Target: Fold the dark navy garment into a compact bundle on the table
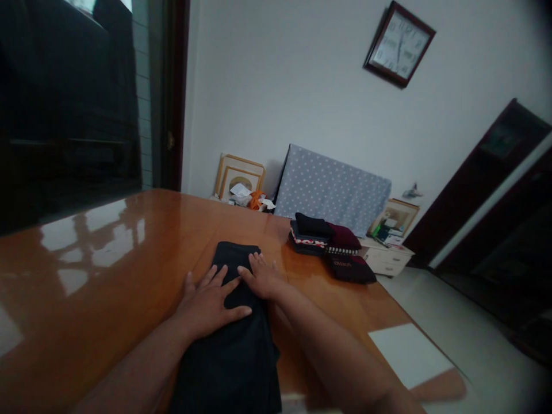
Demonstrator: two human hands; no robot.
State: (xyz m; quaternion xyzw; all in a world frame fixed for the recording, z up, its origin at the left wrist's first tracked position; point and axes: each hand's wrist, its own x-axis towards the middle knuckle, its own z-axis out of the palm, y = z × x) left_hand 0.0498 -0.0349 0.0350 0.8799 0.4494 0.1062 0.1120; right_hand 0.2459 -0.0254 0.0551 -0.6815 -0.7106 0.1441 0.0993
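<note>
A dark garment point(235, 356), which looks like folded trousers, lies lengthwise on the wooden table point(172, 230). Its far end is near the table's middle, and its near end runs out of the bottom of the view. My left hand point(207, 305) rests flat on the cloth with its fingers spread. Farther up, my right hand point(261, 275) presses on the garment's right edge, fingers stretched out and the thumb close to the left hand's fingertips. Neither hand grips anything.
Folded clothes point(311, 230) are stacked at the table's back right, beside maroon and dark folded pieces point(351, 269). A white sheet point(409, 353) lies near the right edge. Behind the table are a dotted grey cloth point(332, 184), picture frames point(241, 167) and a white cabinet point(383, 259).
</note>
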